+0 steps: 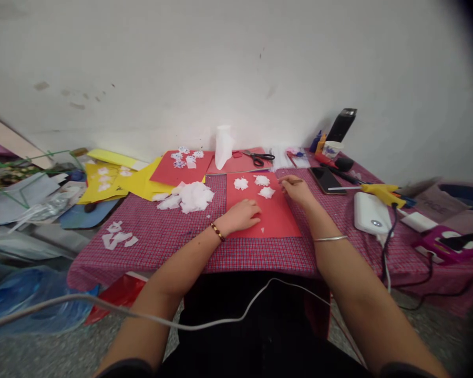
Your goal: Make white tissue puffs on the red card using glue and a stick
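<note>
A sheet of red paper (278, 218) lies in front of me on the checked tablecloth, bearing three white flower-like clusters of paper (241, 183) on its upper half. My left hand (242, 215) rests on the sheet's left part, fingers spread loosely and holding nothing. At the sheet's upper right edge, my right hand (295, 190) is closed around a thin brown stick (298, 181); its exact kind is too small to tell. A small white scrap (262, 230) sits near the sheet's bottom edge. To the left is a heap of white paper pieces (197, 197).
Behind stand a tissue pack (223, 147) and black scissors (259, 159). On the right are a phone (326, 180), a yellow glue gun (382, 194), a white power bank (372, 214) and a purple power strip (447, 244). A white cable (205, 326) hangs across my lap.
</note>
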Demonstrator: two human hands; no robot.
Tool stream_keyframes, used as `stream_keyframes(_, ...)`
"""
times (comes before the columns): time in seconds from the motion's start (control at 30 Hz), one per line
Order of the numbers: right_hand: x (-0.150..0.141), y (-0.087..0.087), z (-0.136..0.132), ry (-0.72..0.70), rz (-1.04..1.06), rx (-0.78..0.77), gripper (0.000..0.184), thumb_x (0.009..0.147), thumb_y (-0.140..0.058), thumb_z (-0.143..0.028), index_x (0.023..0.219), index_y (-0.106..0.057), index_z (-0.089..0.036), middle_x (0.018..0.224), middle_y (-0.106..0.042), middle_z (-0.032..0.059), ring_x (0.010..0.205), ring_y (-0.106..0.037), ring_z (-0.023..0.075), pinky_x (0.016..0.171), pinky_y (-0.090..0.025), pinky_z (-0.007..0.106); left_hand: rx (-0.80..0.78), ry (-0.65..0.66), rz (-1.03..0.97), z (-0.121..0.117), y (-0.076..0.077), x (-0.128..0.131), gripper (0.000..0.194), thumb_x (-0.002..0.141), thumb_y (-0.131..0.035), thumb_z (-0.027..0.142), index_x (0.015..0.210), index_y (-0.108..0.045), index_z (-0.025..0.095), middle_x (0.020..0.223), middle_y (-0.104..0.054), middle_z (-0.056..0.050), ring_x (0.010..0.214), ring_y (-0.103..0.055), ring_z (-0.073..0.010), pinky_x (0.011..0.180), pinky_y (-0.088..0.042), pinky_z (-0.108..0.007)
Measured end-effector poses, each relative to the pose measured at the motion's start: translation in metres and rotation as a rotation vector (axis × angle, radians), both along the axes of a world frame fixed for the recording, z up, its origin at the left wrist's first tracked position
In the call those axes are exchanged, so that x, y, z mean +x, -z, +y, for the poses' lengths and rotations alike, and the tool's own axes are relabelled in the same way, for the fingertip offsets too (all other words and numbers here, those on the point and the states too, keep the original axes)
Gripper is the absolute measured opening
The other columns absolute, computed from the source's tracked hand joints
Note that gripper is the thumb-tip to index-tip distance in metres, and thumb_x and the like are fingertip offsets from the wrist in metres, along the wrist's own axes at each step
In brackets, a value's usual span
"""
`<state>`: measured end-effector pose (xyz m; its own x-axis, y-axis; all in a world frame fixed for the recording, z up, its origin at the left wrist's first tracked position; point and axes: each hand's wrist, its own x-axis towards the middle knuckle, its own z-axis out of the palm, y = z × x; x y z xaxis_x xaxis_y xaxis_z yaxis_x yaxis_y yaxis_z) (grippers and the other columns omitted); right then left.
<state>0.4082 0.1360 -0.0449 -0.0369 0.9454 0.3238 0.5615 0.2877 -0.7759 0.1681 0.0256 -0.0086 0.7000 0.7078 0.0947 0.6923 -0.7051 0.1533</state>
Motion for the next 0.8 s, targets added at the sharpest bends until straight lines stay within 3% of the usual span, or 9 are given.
stream_keyframes(0.3, -0.005, -0.006, -0.005, 0.027, 0.047, -0.063, 0.026, 0.085, -0.048, -0.025, 0.095, -0.07, -0.016, 0.077, -0.07, 0.0055, 0.063, -0.062, 0.0168, 0.065, -0.051, 0.029, -0.016, 0.01, -0.064, -0.002, 0.003, 0.004, 0.018, 0.092, -0.06, 0.023, 0.106, -0.071, 0.016, 0.107, -0.068, -0.01, 0.107, -0.062, -0.0241, 0.1, -0.046, -0.04)
stream_keyframes(0.4, -0.006, -0.007, -0.007, 0.034, 0.044, -0.069, 0.027, 0.087, -0.047, -0.025, 0.097, -0.07, -0.016, 0.076, -0.069, 0.0049, 0.064, -0.063, 0.0169, 0.064, -0.05, 0.028, -0.017, -0.016, -0.121, 0.0, -0.01, -0.009, 0.02, 0.091, -0.064, 0.026, 0.109, -0.071, 0.02, 0.112, -0.07, -0.007, 0.108, -0.063, -0.0198, 0.1, -0.047, -0.033)
stream_keyframes(0.5, -0.006, -0.007, -0.008, 0.04, 0.041, -0.081, 0.027, 0.088, -0.046, -0.024, 0.097, -0.069, -0.015, 0.075, -0.069, 0.0046, 0.062, -0.062, 0.0162, 0.063, -0.049, 0.027, 0.037, -0.189, -0.198, 0.005, -0.044, -0.06, 0.028, 0.094, -0.057, 0.028, 0.119, -0.066, 0.019, 0.126, -0.068, -0.008, 0.114, -0.062, -0.0185, 0.101, -0.047, -0.032)
stream_keyframes(0.63, -0.007, -0.005, -0.004, 0.048, 0.038, -0.091, 0.026, 0.088, -0.049, -0.024, 0.098, -0.07, -0.014, 0.077, -0.071, 0.0058, 0.061, -0.062, 0.016, 0.066, -0.049, 0.029, 0.122, -0.578, -0.191, 0.005, -0.086, -0.171, 0.034, 0.09, -0.046, 0.021, 0.117, -0.067, 0.015, 0.121, -0.069, -0.012, 0.112, -0.063, -0.026, 0.1, -0.048, -0.04)
stream_keyframes(0.7, -0.007, -0.004, -0.002, 0.045, 0.036, -0.092, 0.025, 0.088, -0.05, -0.024, 0.098, -0.071, -0.013, 0.077, -0.071, 0.0065, 0.061, -0.062, 0.0165, 0.068, -0.05, 0.03, 0.103, -0.731, -0.124, -0.002, -0.09, -0.221, 0.028, 0.079, -0.052, 0.017, 0.1, -0.071, 0.016, 0.105, -0.073, -0.012, 0.107, -0.065, -0.0322, 0.099, -0.048, -0.044)
stream_keyframes(0.8, -0.007, -0.003, 0.0, 0.032, 0.026, -0.089, 0.025, 0.088, -0.05, -0.023, 0.098, -0.071, -0.013, 0.078, -0.072, 0.0068, 0.062, -0.062, 0.017, 0.069, -0.05, 0.03, 0.029, -0.856, -0.051, -0.015, -0.072, -0.266, 0.02, 0.064, -0.059, 0.014, 0.08, -0.07, 0.017, 0.087, -0.073, -0.015, 0.101, -0.066, -0.0387, 0.095, -0.049, -0.047)
